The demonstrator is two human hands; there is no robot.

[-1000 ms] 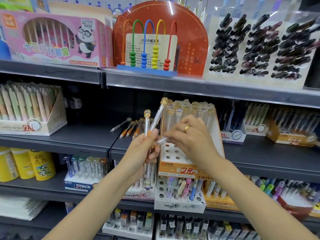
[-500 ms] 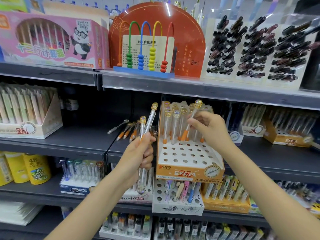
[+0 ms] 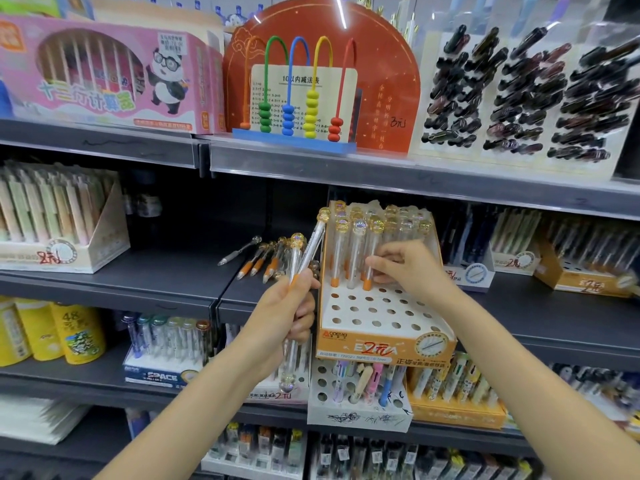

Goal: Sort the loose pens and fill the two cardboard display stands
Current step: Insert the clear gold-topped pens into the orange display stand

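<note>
Pen lowered by right hand stand-ward

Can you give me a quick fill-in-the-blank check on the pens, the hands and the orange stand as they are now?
1. The left hand grips a bunch of clear ____.
2. The right hand sets a pen into the ____ cardboard stand.
3. The stand's front rows of holes are ____.
4. Loose pens lie on the shelf to the ____ of the stand.

Missing words: pens; orange; empty; left
</note>
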